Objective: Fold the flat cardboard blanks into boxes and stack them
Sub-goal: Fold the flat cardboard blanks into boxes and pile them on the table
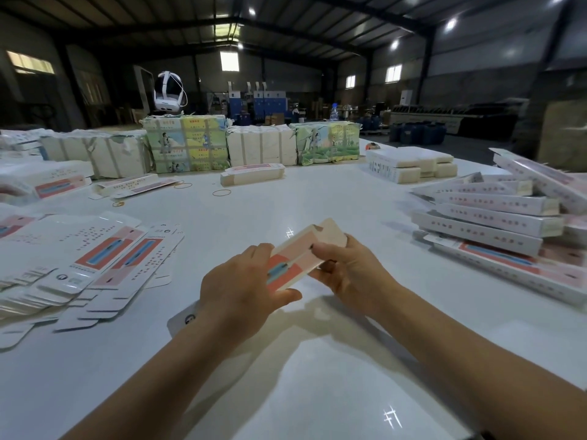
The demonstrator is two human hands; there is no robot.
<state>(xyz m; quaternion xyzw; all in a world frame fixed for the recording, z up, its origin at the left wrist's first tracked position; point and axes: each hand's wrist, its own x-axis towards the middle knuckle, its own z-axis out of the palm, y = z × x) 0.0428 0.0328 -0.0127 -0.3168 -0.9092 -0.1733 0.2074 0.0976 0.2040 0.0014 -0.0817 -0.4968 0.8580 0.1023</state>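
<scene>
Cardboard box point(297, 254), glossy, slim and half-formed, is pinched by left grip point(244, 281) and right grip point(352, 268).

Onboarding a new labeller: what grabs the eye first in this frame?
Dead centre, the left hand and right hand grip a half-folded box above the white table. A fan of flat blanks lies at the left, a pile of folded boxes at the right. A white headset sits on the bundles at the back.
</scene>
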